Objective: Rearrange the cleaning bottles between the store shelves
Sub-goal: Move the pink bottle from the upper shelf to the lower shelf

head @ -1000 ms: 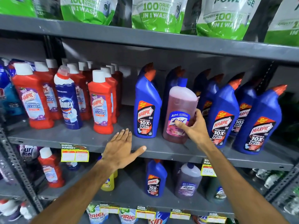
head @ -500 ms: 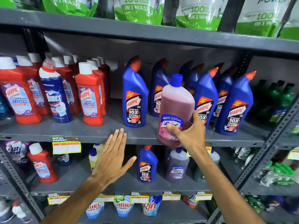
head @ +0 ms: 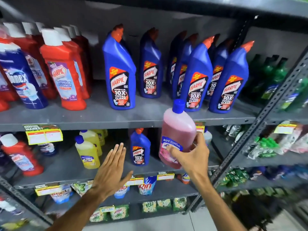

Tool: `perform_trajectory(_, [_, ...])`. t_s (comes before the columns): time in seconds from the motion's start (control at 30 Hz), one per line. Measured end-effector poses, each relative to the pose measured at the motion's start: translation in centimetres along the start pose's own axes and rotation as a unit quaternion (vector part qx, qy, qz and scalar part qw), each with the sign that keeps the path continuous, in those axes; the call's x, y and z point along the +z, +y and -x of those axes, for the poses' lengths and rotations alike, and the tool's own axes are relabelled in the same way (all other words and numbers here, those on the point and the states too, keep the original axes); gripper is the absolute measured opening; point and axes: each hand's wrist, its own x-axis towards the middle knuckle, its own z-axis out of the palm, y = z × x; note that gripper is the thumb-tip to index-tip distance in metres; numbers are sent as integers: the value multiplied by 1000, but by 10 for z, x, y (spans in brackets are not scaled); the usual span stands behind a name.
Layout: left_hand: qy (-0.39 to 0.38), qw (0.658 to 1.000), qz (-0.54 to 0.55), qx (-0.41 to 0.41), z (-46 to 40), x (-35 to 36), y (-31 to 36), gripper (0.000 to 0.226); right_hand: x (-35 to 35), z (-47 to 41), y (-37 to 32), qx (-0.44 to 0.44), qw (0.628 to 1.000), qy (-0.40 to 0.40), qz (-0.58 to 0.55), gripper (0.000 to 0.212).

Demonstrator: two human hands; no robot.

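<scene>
My right hand [head: 191,155] grips a pink bottle with a blue cap [head: 178,129] by its lower label, holding it tilted in front of the edge of the upper grey shelf [head: 100,120], off any shelf. My left hand [head: 111,172] is open, fingers spread, in front of the lower shelf [head: 66,167], touching nothing. Blue Harpic bottles [head: 119,75] stand in rows on the upper shelf. One small blue Harpic bottle [head: 140,147] stands on the lower shelf between my hands.
Red Harpic bottles [head: 65,75] and a blue Domex bottle [head: 21,77] fill the upper shelf's left. Yellow bottles [head: 88,150] and a red bottle [head: 20,155] stand on the lower shelf. Green bottles [head: 273,75] sit beyond the perforated upright [head: 260,124]. Detergent packs [head: 147,185] lie lower down.
My right hand has lifted the pink bottle off the upper shelf and brought it down and forward to lower-shelf height. My left hand has dropped lower, still open. The view tilted down.
</scene>
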Motion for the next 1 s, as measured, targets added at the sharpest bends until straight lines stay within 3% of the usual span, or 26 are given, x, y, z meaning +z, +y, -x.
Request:
perform_trajectory(0.3, [-94, 995, 38, -24, -2, 61, -1, 105, 51, 33, 102, 113, 991, 8, 66, 65])
perform_trajectory(0.4, [-117, 991, 41, -41, -15, 83, -8, 119, 80, 31, 128, 138, 988, 29, 61, 68])
perform_trajectory(0.53, [-149, 987, 26, -58, -25, 122, -16, 117, 116, 24, 154, 187, 980, 59, 28, 70])
perform_trajectory(0.7, [-150, 985, 48, -67, -31, 156, -32, 128, 148, 19, 177, 200, 974, 97, 39, 71])
perform_trajectory(1.0, [-185, 978, 53, -80, -39, 188, -48, 127, 165, 16, 197, 184, 976, 103, 59, 70])
